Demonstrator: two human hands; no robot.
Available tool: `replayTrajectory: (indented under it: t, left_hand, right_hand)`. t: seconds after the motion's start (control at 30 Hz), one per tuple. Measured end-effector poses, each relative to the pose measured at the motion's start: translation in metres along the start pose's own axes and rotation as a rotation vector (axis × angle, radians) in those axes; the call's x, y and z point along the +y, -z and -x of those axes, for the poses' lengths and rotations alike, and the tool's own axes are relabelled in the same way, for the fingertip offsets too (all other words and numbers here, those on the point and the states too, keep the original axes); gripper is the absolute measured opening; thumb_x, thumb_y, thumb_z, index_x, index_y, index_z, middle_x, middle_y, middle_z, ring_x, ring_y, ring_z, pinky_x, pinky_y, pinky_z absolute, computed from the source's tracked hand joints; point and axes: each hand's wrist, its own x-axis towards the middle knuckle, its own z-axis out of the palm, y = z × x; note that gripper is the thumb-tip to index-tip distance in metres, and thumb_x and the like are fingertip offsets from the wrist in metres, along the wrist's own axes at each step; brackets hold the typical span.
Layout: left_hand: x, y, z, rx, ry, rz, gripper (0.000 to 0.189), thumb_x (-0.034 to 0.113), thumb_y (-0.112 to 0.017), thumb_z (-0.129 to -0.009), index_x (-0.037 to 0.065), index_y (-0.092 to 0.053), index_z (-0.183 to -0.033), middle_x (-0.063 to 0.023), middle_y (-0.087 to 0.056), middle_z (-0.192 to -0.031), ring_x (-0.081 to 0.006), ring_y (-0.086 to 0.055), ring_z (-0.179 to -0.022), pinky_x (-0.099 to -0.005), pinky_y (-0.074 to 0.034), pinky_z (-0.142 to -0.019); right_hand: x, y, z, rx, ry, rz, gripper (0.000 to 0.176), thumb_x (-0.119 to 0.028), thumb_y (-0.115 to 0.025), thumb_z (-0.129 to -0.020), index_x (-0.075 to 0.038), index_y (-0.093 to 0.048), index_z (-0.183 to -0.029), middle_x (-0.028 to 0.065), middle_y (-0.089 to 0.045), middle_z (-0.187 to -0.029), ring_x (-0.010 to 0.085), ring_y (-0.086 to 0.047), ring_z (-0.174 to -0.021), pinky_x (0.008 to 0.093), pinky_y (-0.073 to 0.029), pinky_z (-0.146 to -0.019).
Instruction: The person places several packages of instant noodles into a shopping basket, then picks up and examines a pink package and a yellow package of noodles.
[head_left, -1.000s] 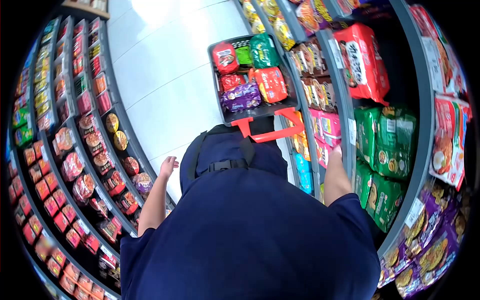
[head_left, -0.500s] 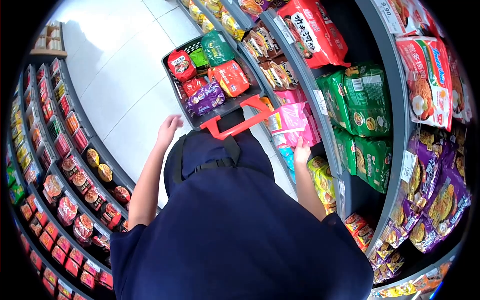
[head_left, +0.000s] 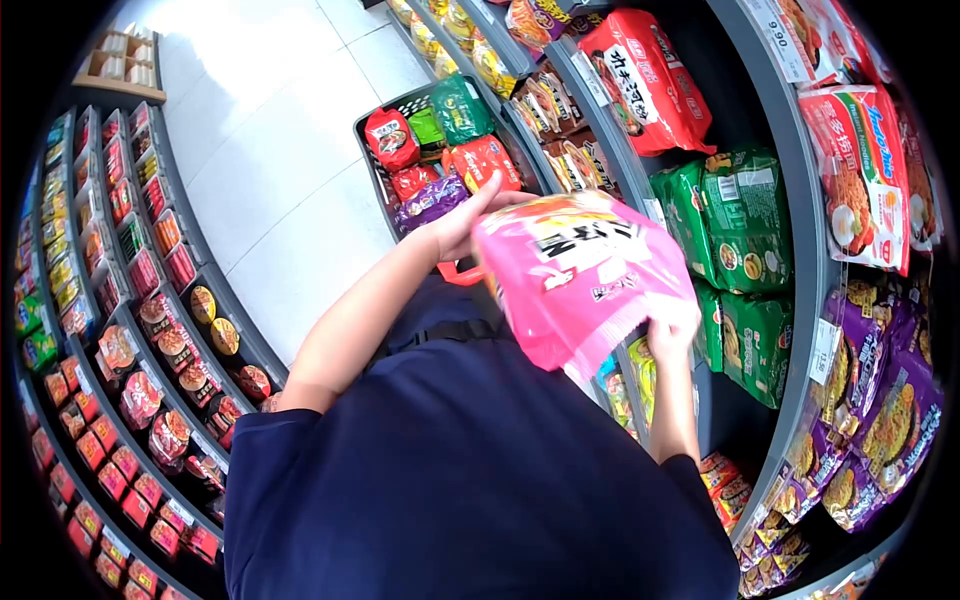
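A large pink noodle package (head_left: 600,270) hangs in front of my body, tilted. My right hand (head_left: 672,330) grips its lower right corner, fingers partly hidden by the package. My left hand (head_left: 468,222) is at the package's upper left edge, with fingers apart and some of them behind it. Beyond my left hand is the black shopping basket (head_left: 368,150), which holds several packs: a red one (head_left: 391,139), a green one (head_left: 461,108), a purple one (head_left: 432,203) and others. Part of the basket's red handle (head_left: 460,273) shows under my left wrist.
On the right, shelves hold green packs (head_left: 745,225), a red pack (head_left: 648,85) and purple packs (head_left: 890,410). Shelves of cup noodles (head_left: 225,336) curve along the left. Pale floor tiles (head_left: 270,130) lie between the two sides, with a wooden rack (head_left: 120,85) at the far left.
The pink package has come away from the right shelf to in front of my body, held by my right hand. My left hand has moved right to its edge. The basket appears slightly farther right.
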Motion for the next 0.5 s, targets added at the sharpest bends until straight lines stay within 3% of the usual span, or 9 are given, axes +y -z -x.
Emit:
replayTrajectory:
  t: [0.03,0.07,0.1,0.17,0.23,0.3,0.33,0.43,0.5]
  left_hand:
    - [0.000,0.001,0.002,-0.032,0.098,0.175,0.081,0.067,-0.042,-0.095,0.002,-0.043,-0.143,-0.0167,-0.052,-0.142,-0.0252,-0.052,-0.129,-0.0424,-0.040,-0.111]
    - [-0.006,0.012,0.005,-0.162,0.164,0.476,0.076,0.061,-0.050,-0.095,0.001,-0.043,-0.143,-0.0173,-0.052,-0.142,-0.0257,-0.056,-0.125,-0.0410,-0.043,-0.109]
    - [-0.008,0.020,0.011,-0.203,0.118,0.567,0.067,0.049,-0.056,-0.096,0.002,-0.045,-0.142,-0.0179,-0.055,-0.139,-0.0265,-0.060,-0.121,-0.0416,-0.047,-0.105]
    - [-0.011,0.035,0.030,-0.059,-0.021,0.503,0.059,0.039,-0.058,-0.097,0.003,-0.045,-0.142,-0.0190,-0.057,-0.135,-0.0281,-0.062,-0.117,-0.0431,-0.050,-0.102]
    - [-0.016,0.047,0.050,-0.052,-0.187,0.547,0.056,0.036,-0.057,-0.098,0.001,-0.045,-0.141,-0.0205,-0.059,-0.133,-0.0294,-0.063,-0.116,-0.0462,-0.051,-0.101]
    - [-0.019,0.054,0.072,0.043,-0.288,0.609,0.060,0.038,-0.061,-0.096,0.000,-0.045,-0.139,-0.0203,-0.059,-0.132,-0.0288,-0.064,-0.113,-0.0435,-0.052,-0.099]
    - [-0.023,0.055,0.084,0.110,-0.389,0.622,0.059,0.038,-0.060,-0.096,-0.001,-0.045,-0.139,-0.0202,-0.059,-0.132,-0.0289,-0.064,-0.114,-0.0438,-0.052,-0.099]
    - [-0.029,0.068,0.114,0.216,-0.575,0.539,0.053,0.035,-0.058,-0.098,0.002,-0.045,-0.138,-0.0183,-0.062,-0.127,-0.0265,-0.066,-0.109,-0.0425,-0.055,-0.095]
    - [-0.034,0.076,0.127,0.479,-0.733,0.311,0.055,0.031,-0.058,-0.098,0.003,-0.040,-0.141,-0.0174,-0.059,-0.130,-0.0254,-0.065,-0.111,-0.0411,-0.056,-0.094]
  right_hand:
    - [0.002,-0.017,-0.010,0.026,-0.054,-0.085,0.011,-0.004,-0.062,-0.085,0.000,-0.072,-0.083,0.0111,-0.072,-0.092,0.0192,-0.070,-0.086,0.0329,-0.054,-0.081]
    - [-0.005,-0.037,-0.025,0.025,-0.103,-0.291,0.011,-0.002,-0.061,-0.087,0.001,-0.069,-0.093,0.0061,-0.070,-0.095,0.0153,-0.065,-0.090,0.0327,-0.051,-0.084]
    - [0.014,-0.072,-0.037,0.183,-0.129,-0.376,0.010,0.001,-0.064,-0.083,-0.002,-0.069,-0.091,0.0045,-0.070,-0.086,0.0134,-0.065,-0.076,0.0297,-0.051,-0.070]
    - [-0.020,-0.105,-0.079,0.117,-0.236,-0.433,0.038,-0.003,-0.052,-0.095,0.000,-0.049,-0.133,0.0118,-0.061,-0.121,0.0171,-0.060,-0.107,0.0312,-0.046,-0.094]
    - [-0.047,-0.134,-0.097,0.181,-0.420,-0.878,0.040,-0.008,-0.045,-0.102,0.001,-0.041,-0.140,0.0141,-0.051,-0.135,0.0208,-0.054,-0.120,0.0336,-0.041,-0.105]
    - [-0.052,-0.150,-0.099,0.107,-0.347,-0.830,0.042,-0.017,-0.045,-0.105,0.001,-0.039,-0.142,0.0142,-0.048,-0.140,0.0239,-0.054,-0.123,0.0352,-0.041,-0.106]
    - [-0.054,-0.149,-0.095,-0.072,-0.352,-0.775,0.047,-0.029,-0.042,-0.107,0.000,-0.039,-0.143,0.0152,-0.048,-0.141,0.0253,-0.053,-0.126,0.0373,-0.043,-0.105]
    - [-0.050,-0.162,-0.088,-0.576,-0.740,-1.213,0.055,-0.042,-0.036,-0.106,-0.003,-0.040,-0.145,0.0132,-0.050,-0.142,0.0250,-0.052,-0.128,0.0426,-0.044,-0.103]
    - [-0.068,-0.173,-0.089,-0.709,-0.779,-1.109,0.059,-0.045,-0.037,-0.106,-0.001,-0.038,-0.146,0.0117,-0.050,-0.143,0.0223,-0.053,-0.128,0.0422,-0.044,-0.104]
